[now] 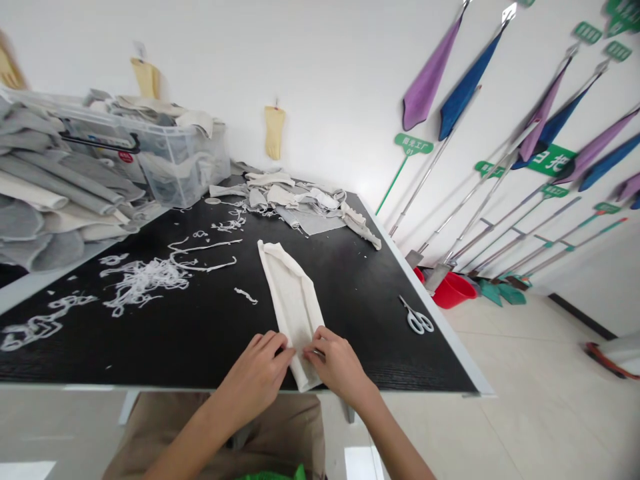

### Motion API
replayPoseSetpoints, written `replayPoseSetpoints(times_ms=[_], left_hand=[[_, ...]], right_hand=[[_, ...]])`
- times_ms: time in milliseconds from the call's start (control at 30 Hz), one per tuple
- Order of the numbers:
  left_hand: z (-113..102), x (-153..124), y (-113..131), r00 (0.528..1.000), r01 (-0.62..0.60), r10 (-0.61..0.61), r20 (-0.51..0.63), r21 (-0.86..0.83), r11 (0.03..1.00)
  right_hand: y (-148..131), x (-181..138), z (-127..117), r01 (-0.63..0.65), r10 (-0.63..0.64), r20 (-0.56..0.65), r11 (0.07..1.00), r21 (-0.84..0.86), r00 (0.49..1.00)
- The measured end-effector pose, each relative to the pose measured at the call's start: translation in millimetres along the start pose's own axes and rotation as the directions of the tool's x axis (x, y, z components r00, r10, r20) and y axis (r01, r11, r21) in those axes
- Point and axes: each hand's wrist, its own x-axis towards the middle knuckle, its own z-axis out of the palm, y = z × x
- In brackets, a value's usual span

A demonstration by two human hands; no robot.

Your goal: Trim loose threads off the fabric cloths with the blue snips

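A long piece of white cloth (295, 293), its long edges turned inward, lies on the black table (345, 267) and reaches to the front edge. My left hand (267, 367) pinches its left edge near the close end. Opposite, the fingers of my right hand (333, 360) are closed on the right edge. The fingertips of both hands almost meet over the middle of the cloth. To the left sits a tangle of white thread scraps (150, 280), with one short scrap (246, 295) nearer the cloth. White-handled scissors (417, 317) lie at the right side of the table.
Crumpled grey and white cloth pieces (305, 200) are heaped at the back of the table. A clear plastic bin (180, 167) and a stack of grey cloths (60, 193) stand at the left. Mops, hanging cloths and a red bucket (454, 291) line the right wall.
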Motion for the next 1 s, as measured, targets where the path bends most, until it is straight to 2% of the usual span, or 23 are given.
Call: replayPoseSetpoints(times_ms=[133,300,400,500,600,733,833,900,1000], left_hand=[[9.9,-7.6,0.5,0.997,0.041,-0.045,-0.064,-0.057,0.998],[22.2,-17.4,1.1,0.983,0.06,-0.081,-0.168,-0.125,0.99],[24.8,-20.4,1.4,0.977,0.057,-0.08,-0.196,-0.12,0.991],[24.8,-20.9,1.6,0.974,0.064,-0.087,-0.209,-0.112,0.992],[25.3,-20.2,0.9,0.974,0.071,-0.092,-0.205,-0.11,0.991],[27.5,-18.6,-2.3,0.979,0.06,-0.08,-0.189,-0.108,0.992],[27.6,-18.5,-5.3,0.98,0.05,-0.071,-0.183,-0.118,0.992],[26.5,-19.1,-7.5,0.981,0.041,-0.065,-0.184,-0.128,0.991],[24.8,-20.3,-10.9,0.983,0.028,-0.054,-0.176,-0.143,0.989]], right_hand=[[-5.0,-2.9,-0.3,-0.002,0.001,-0.057,1.0,-0.022,0.998],[-18.2,5.3,-32.1,0.009,0.057,-0.255,0.968,0.25,0.965],[-34.1,32.2,-50.2,0.088,0.01,-0.279,0.937,0.337,0.96],[-55.6,79.7,-53.1,0.139,-0.037,-0.259,0.91,0.39,0.965],[-83.0,142.8,-42.7,0.188,-0.104,-0.234,0.909,0.372,0.967],[-128.8,234.6,-16.2,0.307,-0.275,-0.153,0.917,0.254,0.949],[-162.1,292.5,10.7,0.382,-0.382,-0.045,0.899,0.213,0.923],[-178.4,319.2,29.4,0.418,-0.44,0.054,0.88,0.227,0.896],[-190.4,340.3,51.2,0.444,-0.5,0.17,0.851,0.281,0.849]])
